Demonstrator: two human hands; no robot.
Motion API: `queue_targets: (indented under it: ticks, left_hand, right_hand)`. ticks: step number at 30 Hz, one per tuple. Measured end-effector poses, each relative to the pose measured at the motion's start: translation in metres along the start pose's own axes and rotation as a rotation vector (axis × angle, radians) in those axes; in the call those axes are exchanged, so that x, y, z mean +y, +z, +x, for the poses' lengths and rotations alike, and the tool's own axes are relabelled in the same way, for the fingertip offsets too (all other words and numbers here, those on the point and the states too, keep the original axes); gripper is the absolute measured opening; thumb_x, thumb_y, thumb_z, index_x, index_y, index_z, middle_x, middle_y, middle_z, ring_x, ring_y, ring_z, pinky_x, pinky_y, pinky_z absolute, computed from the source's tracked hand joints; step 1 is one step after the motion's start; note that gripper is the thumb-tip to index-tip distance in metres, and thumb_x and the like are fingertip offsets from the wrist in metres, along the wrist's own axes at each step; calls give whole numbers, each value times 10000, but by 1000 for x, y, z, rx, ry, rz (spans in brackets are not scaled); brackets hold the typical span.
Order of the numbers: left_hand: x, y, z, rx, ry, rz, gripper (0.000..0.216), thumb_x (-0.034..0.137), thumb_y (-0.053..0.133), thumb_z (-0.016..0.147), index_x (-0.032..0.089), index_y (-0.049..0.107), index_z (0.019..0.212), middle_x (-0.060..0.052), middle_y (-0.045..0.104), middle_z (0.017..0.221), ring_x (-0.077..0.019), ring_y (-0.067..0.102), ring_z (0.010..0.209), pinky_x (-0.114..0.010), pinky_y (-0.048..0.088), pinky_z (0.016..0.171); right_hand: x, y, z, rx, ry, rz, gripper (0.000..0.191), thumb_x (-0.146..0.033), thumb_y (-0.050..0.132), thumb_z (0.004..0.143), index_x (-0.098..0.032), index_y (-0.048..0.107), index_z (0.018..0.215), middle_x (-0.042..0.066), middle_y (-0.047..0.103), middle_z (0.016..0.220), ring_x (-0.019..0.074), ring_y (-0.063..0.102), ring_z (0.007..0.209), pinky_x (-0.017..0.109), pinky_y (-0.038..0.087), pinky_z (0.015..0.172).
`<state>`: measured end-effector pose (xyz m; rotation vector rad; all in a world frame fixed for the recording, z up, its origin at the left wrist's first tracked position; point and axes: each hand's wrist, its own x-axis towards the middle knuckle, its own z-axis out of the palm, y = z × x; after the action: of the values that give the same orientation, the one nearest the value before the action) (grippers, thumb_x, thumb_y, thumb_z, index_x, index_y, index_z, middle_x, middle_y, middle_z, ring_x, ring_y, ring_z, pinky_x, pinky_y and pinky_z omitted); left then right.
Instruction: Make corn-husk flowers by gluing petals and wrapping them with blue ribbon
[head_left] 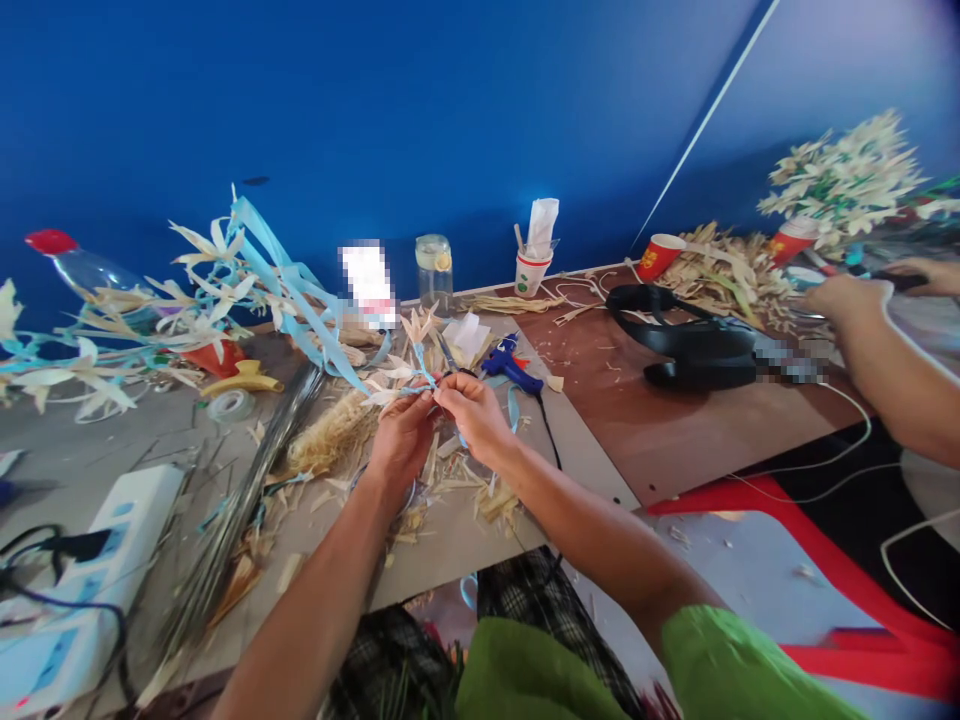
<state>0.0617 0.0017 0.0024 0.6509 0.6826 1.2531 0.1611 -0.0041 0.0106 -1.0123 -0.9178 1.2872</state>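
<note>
Close together over the table, my left hand (pixel 407 430) and my right hand (pixel 474 412) both pinch the stem of a pale dried-husk flower spray (pixel 420 333). Light blue tape wraps the stem, and its petals fan out to the left and upward from my fingertips. My fingers cover the exact spot where they grip. A light blue ribbon (pixel 264 245) arches from the upper left down toward the spray. Just right of my right hand lies a blue glue gun (pixel 511 368). Tan fibre (pixel 334 437) and husk scraps lie beside and below my hands.
A bundle of thin wires (pixel 244 510), a tape roll (pixel 231 405) and a white power strip (pixel 112 560) lie left. Behind stand a clear bottle (pixel 435 280) and a paper cup (pixel 532 272). A black headset (pixel 690 345) and a co-worker's hand (pixel 851 300) are at right.
</note>
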Motion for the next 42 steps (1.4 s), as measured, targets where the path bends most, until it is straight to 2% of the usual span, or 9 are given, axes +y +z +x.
queue_targets:
  ticks: [11, 18, 24, 29, 33, 38, 42]
  left_hand:
    - [-1, -10, 6, -104, -47, -70, 204, 126, 715, 645, 168, 699, 844, -3, 656, 720, -99, 584, 621, -231, 455, 618]
    - [0, -10, 3, -198, -57, -136, 173, 171, 711, 664, 172, 682, 834, -22, 653, 809, -123, 592, 711, -245, 463, 655]
    - [0, -11, 3, -265, -55, -106, 227, 249, 773, 619, 174, 678, 811, -11, 635, 785, -108, 565, 652, -231, 455, 600]
    - [0, -10, 3, -187, -42, -103, 197, 230, 777, 626, 148, 661, 763, -5, 646, 772, -103, 581, 681, -222, 452, 619]
    - [5, -7, 3, -120, -19, -37, 161, 232, 756, 658, 149, 652, 750, -10, 657, 735, -116, 589, 660, -249, 453, 645]
    - [6, -8, 4, -67, 40, 70, 173, 267, 755, 655, 146, 654, 727, -14, 649, 725, -120, 597, 704, -263, 464, 739]
    - [5, -10, 4, 19, 71, 169, 219, 306, 755, 640, 147, 640, 736, 7, 625, 709, -100, 572, 675, -251, 473, 736]
  right_hand:
    - [-5, 3, -5, -144, 79, 118, 188, -289, 614, 601, -184, 468, 546, -79, 354, 474, 58, 260, 470, 235, 214, 500]
    - [-8, 4, -6, -160, 136, 185, 207, -292, 627, 582, -191, 452, 537, -79, 353, 462, 59, 258, 463, 238, 229, 499]
    - [-8, 1, -4, -197, 170, 237, 244, -281, 659, 557, -195, 434, 514, -84, 324, 433, 63, 262, 455, 240, 212, 486]
    - [-4, 2, -3, -195, 142, 207, 322, -327, 686, 577, -189, 406, 499, -75, 329, 458, 55, 235, 461, 249, 176, 490]
    - [-2, 3, -3, -171, 133, 174, 326, -358, 721, 570, -186, 446, 538, -77, 338, 479, 57, 233, 475, 247, 168, 494]
    - [6, -2, 3, -137, 69, 1, 268, -369, 683, 605, -178, 496, 580, -65, 413, 528, 63, 280, 494, 234, 211, 499]
    - [13, -3, 7, -74, -4, -145, 206, -357, 639, 630, -168, 555, 623, -47, 481, 556, 82, 373, 530, 231, 287, 532]
